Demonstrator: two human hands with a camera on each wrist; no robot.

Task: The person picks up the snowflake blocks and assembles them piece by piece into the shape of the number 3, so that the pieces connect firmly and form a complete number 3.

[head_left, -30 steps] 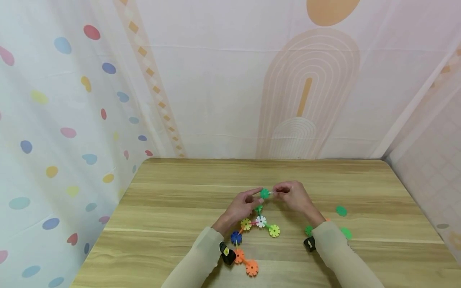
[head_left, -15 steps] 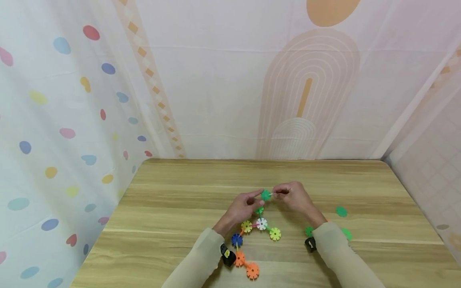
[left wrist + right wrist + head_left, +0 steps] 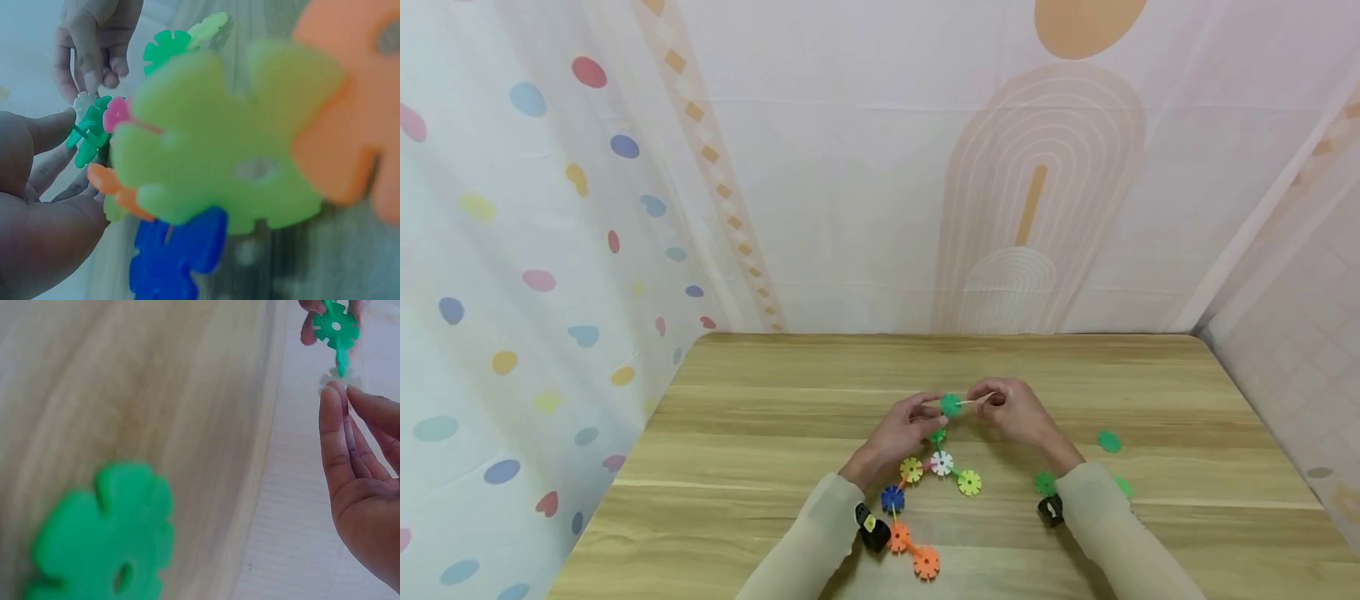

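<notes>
Above the table's middle, my left hand (image 3: 937, 405) pinches a green snowflake disc (image 3: 951, 405) (image 3: 336, 326) (image 3: 90, 134). This disc tops a chain of joined discs (image 3: 942, 462) in green, white, yellow, blue and orange that trails back toward me. My right hand (image 3: 987, 401) pinches a pale, thin disc (image 3: 981, 401) (image 3: 337, 381) edge-on against the green disc's right side. Whether the two are slotted together is not clear. In the left wrist view a yellow-green disc (image 3: 231, 150), an orange one (image 3: 356, 112) and a blue one (image 3: 175, 256) fill the foreground, blurred.
The wooden table (image 3: 775, 433) is walled by patterned cloth at the back and on both sides. Loose green discs lie to the right: one (image 3: 1108, 441) farther out, one (image 3: 1045, 482) by my right wrist, another (image 3: 1123, 486) partly behind the sleeve. A blurred green disc (image 3: 106, 531) lies under the right wrist camera.
Both hands keep their pinches at nearly the same spot. The pale disc has tilted slightly upward at its right end.
</notes>
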